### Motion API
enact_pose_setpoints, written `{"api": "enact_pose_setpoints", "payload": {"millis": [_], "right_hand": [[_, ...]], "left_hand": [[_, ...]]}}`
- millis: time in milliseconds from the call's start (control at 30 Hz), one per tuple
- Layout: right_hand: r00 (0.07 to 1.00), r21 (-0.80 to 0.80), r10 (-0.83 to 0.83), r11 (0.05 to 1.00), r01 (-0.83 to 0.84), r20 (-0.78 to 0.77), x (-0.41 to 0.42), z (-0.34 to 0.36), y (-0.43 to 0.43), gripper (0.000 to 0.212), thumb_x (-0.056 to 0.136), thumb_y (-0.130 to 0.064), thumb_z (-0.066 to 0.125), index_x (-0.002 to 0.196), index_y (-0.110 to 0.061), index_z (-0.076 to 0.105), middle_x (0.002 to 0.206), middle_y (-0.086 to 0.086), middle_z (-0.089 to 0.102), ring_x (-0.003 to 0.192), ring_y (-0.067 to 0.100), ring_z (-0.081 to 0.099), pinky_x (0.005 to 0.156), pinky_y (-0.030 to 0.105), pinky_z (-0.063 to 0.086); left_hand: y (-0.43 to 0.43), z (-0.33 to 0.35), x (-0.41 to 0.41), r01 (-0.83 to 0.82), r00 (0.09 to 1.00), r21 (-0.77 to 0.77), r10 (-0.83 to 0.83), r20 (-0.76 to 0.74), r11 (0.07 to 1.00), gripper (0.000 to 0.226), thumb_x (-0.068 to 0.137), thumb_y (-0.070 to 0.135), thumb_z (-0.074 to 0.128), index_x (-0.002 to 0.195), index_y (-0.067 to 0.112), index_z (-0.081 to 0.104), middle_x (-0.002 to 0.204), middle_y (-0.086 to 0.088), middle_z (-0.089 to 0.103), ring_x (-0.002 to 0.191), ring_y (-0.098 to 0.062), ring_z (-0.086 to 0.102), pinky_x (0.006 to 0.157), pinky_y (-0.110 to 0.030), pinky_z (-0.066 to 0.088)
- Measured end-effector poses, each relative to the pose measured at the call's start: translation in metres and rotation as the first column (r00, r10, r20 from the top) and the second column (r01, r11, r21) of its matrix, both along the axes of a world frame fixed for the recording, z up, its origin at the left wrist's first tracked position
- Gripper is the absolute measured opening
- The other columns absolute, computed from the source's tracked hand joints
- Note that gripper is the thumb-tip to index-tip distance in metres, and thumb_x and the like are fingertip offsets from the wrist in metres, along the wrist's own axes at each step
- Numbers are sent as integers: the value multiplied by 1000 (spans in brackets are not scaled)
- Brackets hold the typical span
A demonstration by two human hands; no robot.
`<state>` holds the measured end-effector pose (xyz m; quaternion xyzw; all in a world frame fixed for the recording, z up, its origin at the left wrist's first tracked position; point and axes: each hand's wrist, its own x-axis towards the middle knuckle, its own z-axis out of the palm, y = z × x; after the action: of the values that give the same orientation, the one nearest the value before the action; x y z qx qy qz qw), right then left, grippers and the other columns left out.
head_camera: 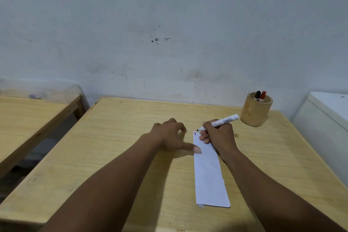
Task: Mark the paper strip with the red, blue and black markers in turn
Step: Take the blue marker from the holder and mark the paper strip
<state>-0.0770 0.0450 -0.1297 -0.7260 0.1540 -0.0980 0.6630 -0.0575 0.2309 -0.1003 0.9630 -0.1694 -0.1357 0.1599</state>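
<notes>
A white paper strip point(209, 175) lies lengthwise on the wooden table point(116, 137). A short red mark and a short blue mark sit side by side at its far left corner. My right hand point(218, 135) grips a white marker point(224, 121) with a dark tip, and the tip hovers just beyond the strip's far edge. My left hand point(173, 135) rests on the table left of the strip, thumb pressing on the strip's left edge. A round wooden pen holder point(254, 115) at the back right holds a black-capped marker point(257, 95) and a red-capped marker point(262, 96).
The wall runs directly behind the table. A second wooden table point(28, 118) stands to the left across a gap. A white cabinet or box point(327, 115) sits against the table's right side.
</notes>
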Motion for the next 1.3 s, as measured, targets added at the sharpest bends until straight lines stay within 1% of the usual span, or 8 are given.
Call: {"api": "enact_pose_setpoints", "payload": {"millis": [300, 467, 600, 667, 767, 933, 1100, 1300], "right_hand": [[997, 268, -58, 961, 71, -56, 6, 23, -7, 15, 89, -12, 66, 75, -6, 70, 61, 10, 60, 44, 19, 52, 44, 24, 32], [998, 170, 34, 985, -25, -52, 15, 47, -20, 10, 94, -12, 67, 89, -4, 70, 69, 12, 64, 48, 17, 58, 43, 25, 41], [978, 289, 195, 943, -166, -75, 13, 77, -35, 11, 95, -17, 66, 94, -7, 67, 72, 11, 67, 58, 20, 66, 53, 27, 46], [978, 376, 199, 912, -165, -55, 12, 87, -45, 12, 94, -18, 62, 93, -8, 68, 75, 13, 70, 62, 23, 71, 55, 28, 47], [986, 446, 162, 885, -136, -22, 11, 98, -58, 17, 94, -17, 55, 90, -6, 67, 79, 15, 74, 59, 22, 73, 56, 29, 47], [997, 500, 73, 863, -68, 10, 12, 102, -73, 19, 95, -19, 61, 93, -3, 69, 70, 10, 75, 53, 17, 72, 47, 24, 48], [998, 559, 6, 828, -37, 57, 12, 102, -87, 15, 94, -20, 66, 92, -6, 70, 74, 10, 75, 56, 16, 72, 52, 25, 48], [996, 585, 1, 809, -53, 89, 13, 97, -99, 15, 96, -18, 66, 89, -5, 70, 73, 11, 76, 58, 17, 74, 57, 26, 47]], "left_hand": [[59, 6, 14, -127, 991, -133, 132, 34, 983, 41, 83, 45, 78, 119, 27, 70, 114, 0, 70, 95, -15, 62, 85, -32, 51], [52, 1, 16, -154, 982, -184, 171, 80, 971, 28, 76, 48, 81, 98, 31, 77, 89, 11, 68, 91, -14, 66, 83, -36, 56], [38, 2, 25, -151, 978, -233, 180, 106, 961, 9, 82, 31, 74, 73, 30, 73, 76, 17, 68, 83, -14, 66, 77, -36, 57], [26, 9, 28, -189, 972, -415, 228, 48, 890, 13, 85, 23, 73, 73, 19, 76, 70, 15, 73, 72, -7, 66, 69, -29, 54], [0, 33, 30, -258, 964, -733, 220, -150, 630, 19, 91, 21, 73, 86, 3, 76, 75, 10, 78, 64, -9, 69, 63, -24, 47], [-52, 64, 38, -402, 915, -860, 117, -385, 315, 22, 92, 34, 72, 102, 16, 76, 97, 0, 74, 83, -19, 68, 74, -31, 47], [-92, 69, 41, -468, 880, -857, 32, -473, 215, 20, 92, 34, 73, 105, 19, 74, 105, -1, 72, 93, -22, 67, 78, -34, 47], [-123, 62, 44, -459, 882, -858, -1, -472, 233, 21, 90, 37, 75, 103, 21, 75, 109, -3, 73, 95, -24, 69, 79, -35, 49]]}}
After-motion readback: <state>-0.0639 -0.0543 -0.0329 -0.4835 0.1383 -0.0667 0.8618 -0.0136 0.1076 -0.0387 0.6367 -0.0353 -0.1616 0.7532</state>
